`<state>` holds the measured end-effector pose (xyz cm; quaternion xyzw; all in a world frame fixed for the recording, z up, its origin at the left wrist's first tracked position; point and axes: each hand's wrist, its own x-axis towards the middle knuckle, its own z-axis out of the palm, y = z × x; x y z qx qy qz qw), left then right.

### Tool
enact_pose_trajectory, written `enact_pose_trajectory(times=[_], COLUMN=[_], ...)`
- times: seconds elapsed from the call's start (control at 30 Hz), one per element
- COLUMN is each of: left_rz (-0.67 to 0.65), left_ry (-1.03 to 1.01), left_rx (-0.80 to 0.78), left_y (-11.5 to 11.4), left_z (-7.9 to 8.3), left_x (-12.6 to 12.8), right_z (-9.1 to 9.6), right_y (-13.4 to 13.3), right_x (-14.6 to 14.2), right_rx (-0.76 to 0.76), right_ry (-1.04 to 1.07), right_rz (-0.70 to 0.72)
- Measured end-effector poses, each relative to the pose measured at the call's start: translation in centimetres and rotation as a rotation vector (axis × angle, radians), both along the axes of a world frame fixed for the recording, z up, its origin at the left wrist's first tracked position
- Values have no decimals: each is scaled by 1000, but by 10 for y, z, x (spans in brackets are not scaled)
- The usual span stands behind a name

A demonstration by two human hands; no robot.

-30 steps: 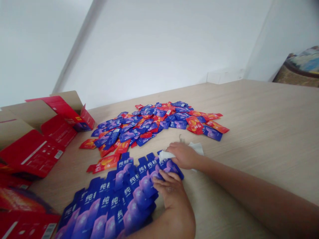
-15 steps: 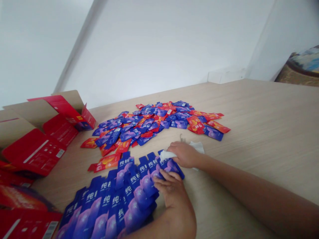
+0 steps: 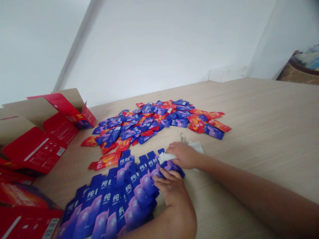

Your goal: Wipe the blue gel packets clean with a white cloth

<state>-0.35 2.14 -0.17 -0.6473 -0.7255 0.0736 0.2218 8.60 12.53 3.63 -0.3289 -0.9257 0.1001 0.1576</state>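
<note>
Rows of overlapping blue sachets with white lettering lie fanned out on the wooden table near me. My left hand rests on the right end of these rows, fingers curled down and pressing on the sachets. My right hand is just beyond it, fingers closed around a white tissue held against the top sachet. More of the tissue shows behind the wrist.
A loose heap of blue and red sachets lies farther back on the table. Flattened red and brown cardboard cartons lie at the left edge. A white wall rises behind the table, and a patterned cushion sits at the far right.
Both hands stay almost where they were; the view has tilted slightly, and the right hand with the tissue has shifted a little over the top sachet.
</note>
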Motion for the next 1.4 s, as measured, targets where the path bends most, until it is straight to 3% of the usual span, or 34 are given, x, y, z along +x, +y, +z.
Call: enact_pose_trajectory(times=[0.13, 0.4, 0.67, 0.8, 0.93, 1.2, 1.4], left_rz=[-39, -34, -49, -36, -40, -52, -55], left_ry=[29, 65, 69, 95, 103, 98, 77], left_rx=[15, 20, 8, 2, -1, 26, -8], left_y=[0, 1, 1, 1, 1, 0, 0], left_z=[-1, -3, -2, -3, -5, -3, -2], left_x=[-3, -2, -5, -4, -3, -4, -4], right_z=[2, 9, 2, 9, 8, 3, 10], right_y=[5, -9, 5, -4, -10, 1, -13], right_x=[6, -6, 7, 0, -8, 5, -8], right_rx=[23, -21, 17, 23, -17, 23, 11], right_ry=[23, 5, 16, 76, 7, -2, 54], right_rz=[-69, 79, -91, 6, 90, -83, 82])
